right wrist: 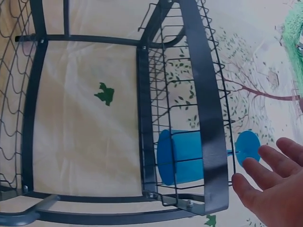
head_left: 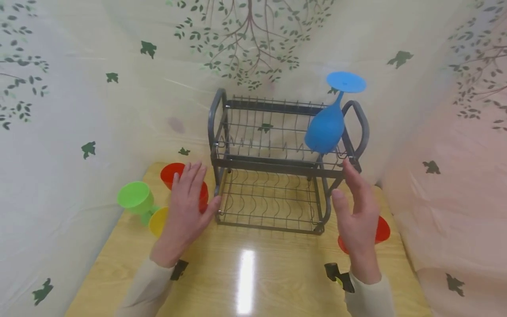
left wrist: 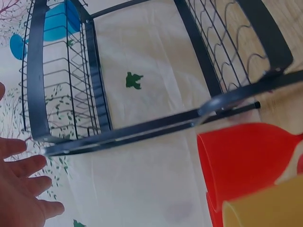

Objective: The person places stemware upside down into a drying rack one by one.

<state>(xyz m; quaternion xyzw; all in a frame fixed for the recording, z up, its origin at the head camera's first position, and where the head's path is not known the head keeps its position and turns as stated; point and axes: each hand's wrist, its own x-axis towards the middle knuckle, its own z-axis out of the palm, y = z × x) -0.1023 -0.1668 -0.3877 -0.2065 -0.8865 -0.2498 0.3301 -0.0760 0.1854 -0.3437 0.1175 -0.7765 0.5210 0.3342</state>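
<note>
A blue plastic wine glass (head_left: 325, 130) stands upside down and slightly tilted at the right end of the upper tier of a dark wire dish rack (head_left: 273, 165), its foot up. My left hand (head_left: 188, 207), fingers straight and holding nothing, hovers left of the rack and partly hides a red cup (head_left: 203, 198) and a yellow cup (head_left: 156, 221). On the rack's other side my right hand (head_left: 359, 215) is raised, thumb and fingers apart and nothing in them. In the right wrist view its fingers (right wrist: 265, 175) are close to the glass's foot (right wrist: 248, 147).
A green goblet (head_left: 135, 198) and another red cup (head_left: 169, 174) stand at the table's left. Red plastic (head_left: 383, 230) shows behind my right hand. Patterned cloth (head_left: 99, 110) encloses the wooden table (head_left: 214, 273) at the back and sides. The rack's lower tier (head_left: 269, 202) holds nothing.
</note>
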